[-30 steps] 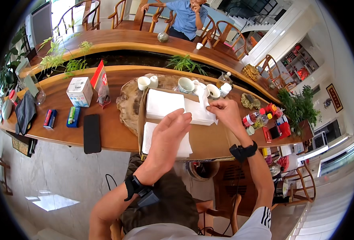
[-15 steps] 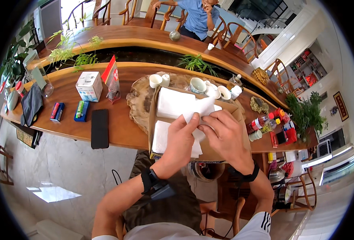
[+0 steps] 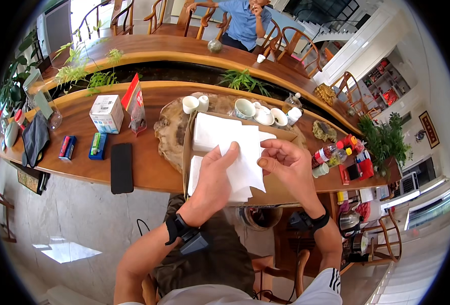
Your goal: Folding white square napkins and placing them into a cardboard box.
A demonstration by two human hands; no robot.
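Note:
My left hand (image 3: pixel 212 175) is closed on a thin white paper sheet (image 3: pixel 246 155), its thumb lying on top near the upper edge. The sheet hangs over a shallow cardboard box (image 3: pixel 187 168). At the sheet's right edge is my right hand (image 3: pixel 290 168), with thumb and forefinger bent and a gap between the tips. Nothing shows between those fingers. A stack of white paper (image 3: pixel 212 129) lies in the box's far left part, and more white paper (image 3: pixel 193 173) is beside my left hand, partly hidden by it.
The box rests over a wooden slab (image 3: pixel 169 127) on the long table. Cups (image 3: pixel 244 108) stand behind it. Bottles (image 3: pixel 324 154) are to the right; a black phone (image 3: pixel 122 168), a white carton (image 3: pixel 106 114) and a red pouch (image 3: pixel 135 107) are left. A person (image 3: pixel 243 23) sits across.
The white sheet is now spread flatter and hangs lower. My right hand's fingers have come away from my left thumb to the sheet's right edge. The view has shifted slightly.

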